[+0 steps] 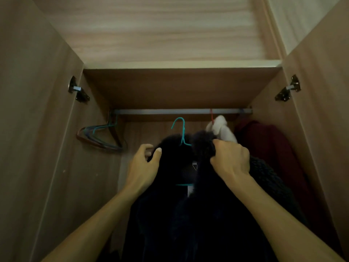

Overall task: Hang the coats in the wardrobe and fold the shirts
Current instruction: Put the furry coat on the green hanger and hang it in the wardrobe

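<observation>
ok: left hand (144, 163) pinches dark coat (170, 214) shoulder, right hand (231, 159) fists collar; raise teal hanger (183, 135) hook over rail (170, 111), left of red hanger (211, 115).

Hidden, cropped, blurred bits
Coat (170, 214) hem runs off the bottom edge; teal hanger (182, 133) shoulders are buried inside it. Right hand (231, 159) fingertips sunk in the collar; left hand (145, 163) fingers blurred at the coat's shoulder. Spare hangers (102, 137) overlap, count unclear. Maroon garment (268, 144) top is lost in shadow, hanger hidden.
</observation>
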